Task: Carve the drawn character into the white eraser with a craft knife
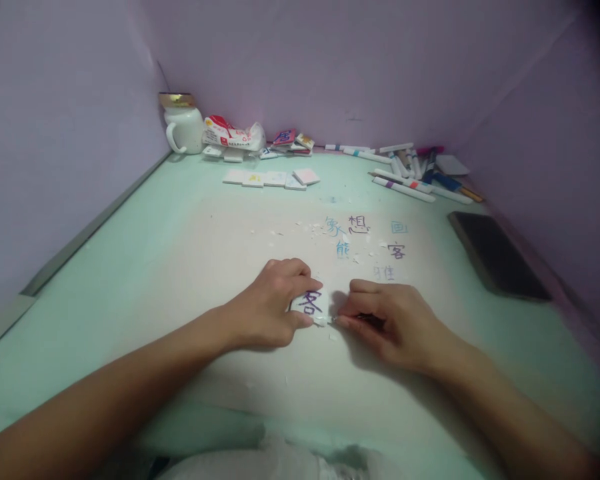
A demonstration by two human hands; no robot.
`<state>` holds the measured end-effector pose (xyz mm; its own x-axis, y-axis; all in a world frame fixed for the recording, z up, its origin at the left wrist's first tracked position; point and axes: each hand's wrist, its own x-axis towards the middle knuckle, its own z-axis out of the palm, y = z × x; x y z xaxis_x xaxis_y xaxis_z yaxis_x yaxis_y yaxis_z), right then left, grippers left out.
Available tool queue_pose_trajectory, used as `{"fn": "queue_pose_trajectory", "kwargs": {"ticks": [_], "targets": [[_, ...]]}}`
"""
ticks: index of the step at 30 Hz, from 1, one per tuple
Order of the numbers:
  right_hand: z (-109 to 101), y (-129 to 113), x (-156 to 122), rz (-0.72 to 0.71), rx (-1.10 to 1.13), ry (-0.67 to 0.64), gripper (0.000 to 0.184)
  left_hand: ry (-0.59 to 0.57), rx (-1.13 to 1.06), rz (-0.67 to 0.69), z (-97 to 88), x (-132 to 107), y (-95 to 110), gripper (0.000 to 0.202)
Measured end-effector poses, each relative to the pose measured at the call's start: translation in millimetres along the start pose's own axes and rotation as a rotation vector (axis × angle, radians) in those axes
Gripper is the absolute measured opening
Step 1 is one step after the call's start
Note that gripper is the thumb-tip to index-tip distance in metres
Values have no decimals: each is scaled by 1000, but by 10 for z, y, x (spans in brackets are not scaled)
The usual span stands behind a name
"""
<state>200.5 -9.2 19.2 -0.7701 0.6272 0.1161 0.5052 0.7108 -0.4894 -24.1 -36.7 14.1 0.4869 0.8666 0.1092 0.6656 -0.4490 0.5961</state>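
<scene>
My left hand (280, 303) pinches a small white square block (320, 301) between thumb and fingers, against the work surface. A purple character is on its upper face, partly covered by my fingers. On the other side, my right hand (397, 323) is closed around a thin, dark-handled tool (367, 317) with a slim tip. That tip meets the block's lower right corner, where a sliver of white stands out. Most of the tool is hidden in my fingers, so its exact kind is unclear. White shavings (357, 259) are scattered just beyond both hands.
Purple and blue characters (359, 225) mark the pale sheet (180, 267). Farther back are a row of white blocks (275, 179), a white mug (184, 130), a red-and-white packet (234, 135) and several markers (404, 188). A dark flat slab (497, 257) lies at right. Purple walls (305, 60) enclose the table.
</scene>
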Motion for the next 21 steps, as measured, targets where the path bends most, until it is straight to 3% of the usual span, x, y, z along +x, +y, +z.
{"fn": "queue_pose_trajectory", "kwargs": {"ticks": [21], "targets": [[-112,31,-36,-47,100,-106,23,-51,-10,-8,-36,17,17,40]]}}
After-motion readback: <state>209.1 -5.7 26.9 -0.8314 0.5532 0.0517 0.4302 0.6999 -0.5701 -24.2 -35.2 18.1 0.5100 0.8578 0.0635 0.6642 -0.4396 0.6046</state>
